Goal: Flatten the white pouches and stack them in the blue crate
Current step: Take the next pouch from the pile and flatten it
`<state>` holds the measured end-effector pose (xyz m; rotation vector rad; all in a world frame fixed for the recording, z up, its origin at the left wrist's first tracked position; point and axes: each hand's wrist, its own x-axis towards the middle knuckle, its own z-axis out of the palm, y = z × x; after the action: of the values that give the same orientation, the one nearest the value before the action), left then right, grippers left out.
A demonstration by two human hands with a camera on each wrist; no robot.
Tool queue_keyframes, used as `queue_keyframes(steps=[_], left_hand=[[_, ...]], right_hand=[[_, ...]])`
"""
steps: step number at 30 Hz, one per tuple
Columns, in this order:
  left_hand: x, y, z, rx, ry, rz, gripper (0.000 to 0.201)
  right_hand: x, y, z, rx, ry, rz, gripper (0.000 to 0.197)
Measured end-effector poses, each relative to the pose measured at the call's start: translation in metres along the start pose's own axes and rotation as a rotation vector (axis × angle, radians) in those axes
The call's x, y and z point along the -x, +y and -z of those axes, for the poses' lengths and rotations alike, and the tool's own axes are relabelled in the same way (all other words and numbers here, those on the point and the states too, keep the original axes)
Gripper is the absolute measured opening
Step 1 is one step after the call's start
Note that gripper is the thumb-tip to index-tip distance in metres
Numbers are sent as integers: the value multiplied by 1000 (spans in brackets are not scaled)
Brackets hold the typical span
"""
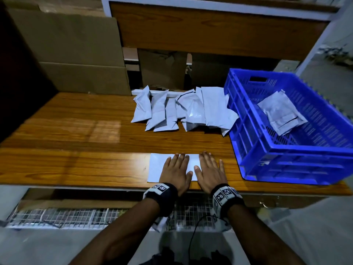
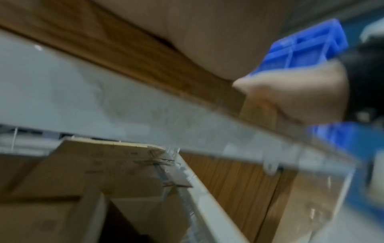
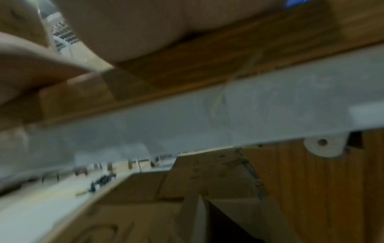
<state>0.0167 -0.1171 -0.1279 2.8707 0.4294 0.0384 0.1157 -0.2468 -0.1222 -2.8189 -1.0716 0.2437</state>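
Both the left hand point(image 1: 176, 170) and the right hand point(image 1: 208, 169) lie flat, fingers straight, pressing a white pouch point(image 1: 155, 167) at the wooden table's point(image 1: 76, 131) near edge, left of the blue crate point(image 1: 248, 131). Bare tabletop lies left of the pouch, whose long axis runs along that edge. More pouches point(image 1: 183, 109) are heaped behind it against the crate, which holds one pouch point(image 1: 281, 112); cardboard boxes point(image 1: 76, 54) stand behind the table.

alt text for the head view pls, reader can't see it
Left hand and right hand press flat, fingers straight, on a white flat plastic pouch near the front edge of a wooden table. Behind it lies a row of puffy white pouches; at right a blue slatted plastic crate holds one white pouch.
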Motion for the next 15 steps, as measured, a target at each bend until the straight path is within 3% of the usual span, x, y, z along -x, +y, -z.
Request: queue_keyframes(steps=[3, 6, 9, 11, 15], left_hand=[[3, -10, 14, 219, 83, 7, 68], [7, -32, 24, 167, 193, 85, 58], [9, -50, 20, 35, 127, 106, 61], [12, -55, 14, -6, 89, 100, 72], [20, -58, 9, -2, 57, 163, 78]], right_hand=[[0, 0, 8, 25, -18, -21, 64], [0, -23, 14, 102, 90, 128, 72], [-7, -54, 5, 63, 77, 299, 70], [-10, -66, -3, -3, 54, 275, 62], [-10, -67, -7, -11, 68, 216, 59]])
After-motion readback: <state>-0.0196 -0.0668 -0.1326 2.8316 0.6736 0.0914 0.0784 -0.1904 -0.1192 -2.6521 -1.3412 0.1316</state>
